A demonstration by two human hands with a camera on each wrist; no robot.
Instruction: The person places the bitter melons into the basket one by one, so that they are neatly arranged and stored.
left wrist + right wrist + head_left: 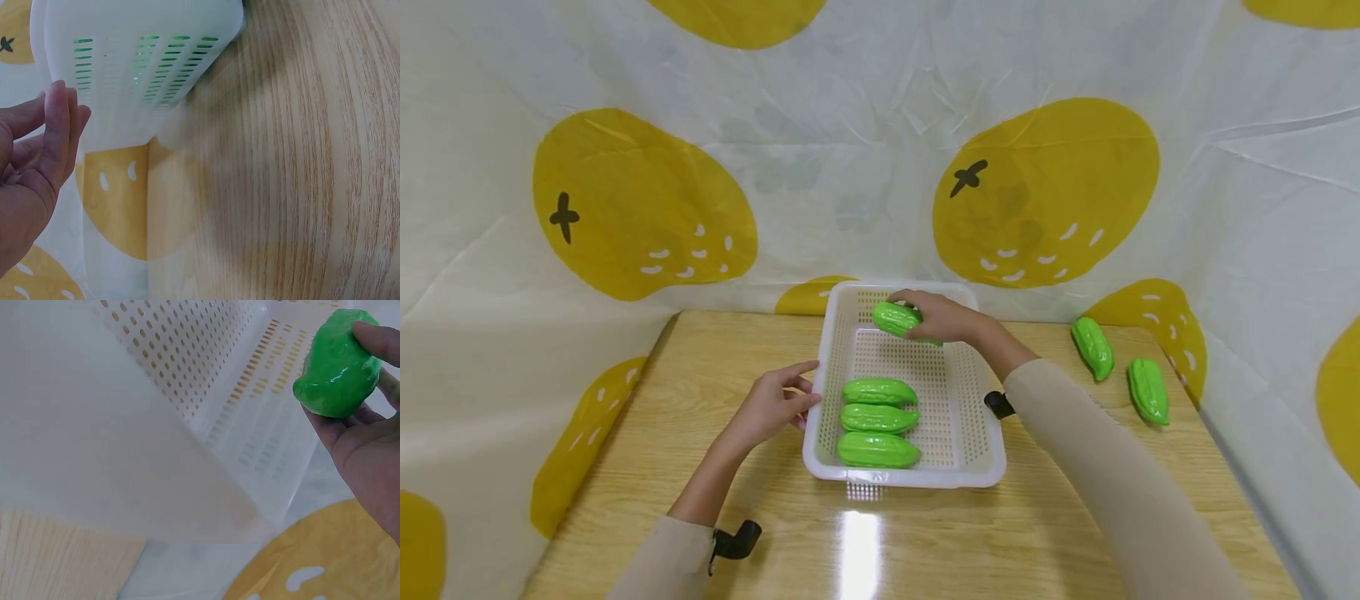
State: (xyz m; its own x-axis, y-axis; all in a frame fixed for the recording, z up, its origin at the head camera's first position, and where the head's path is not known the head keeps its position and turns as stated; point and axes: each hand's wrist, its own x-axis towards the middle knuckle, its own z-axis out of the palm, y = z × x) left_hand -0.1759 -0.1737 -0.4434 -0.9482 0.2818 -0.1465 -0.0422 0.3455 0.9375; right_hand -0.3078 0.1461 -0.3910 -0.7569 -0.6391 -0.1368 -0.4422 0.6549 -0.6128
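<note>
My right hand [943, 317] grips a glossy green toy bitter melon [895, 318] over the far part of a white perforated basket [904, 477]. In the right wrist view, thumb and fingers hold the melon [337, 369] from both sides, above the basket's inside. Three more bitter melons [878, 418] lie in a row, side by side, at the near left of the basket floor. On the basket's left side, my left hand [771, 402] has its fingertips right at the rim. The left wrist view shows its fingers [56, 128] extended beside the slotted outer wall.
Two further bitter melons, one at the back [1092, 348] and one nearer [1147, 392], lie on the wooden table [940, 542] to the right. A white cloth [850, 167] with yellow fruit prints hangs behind and at both sides.
</note>
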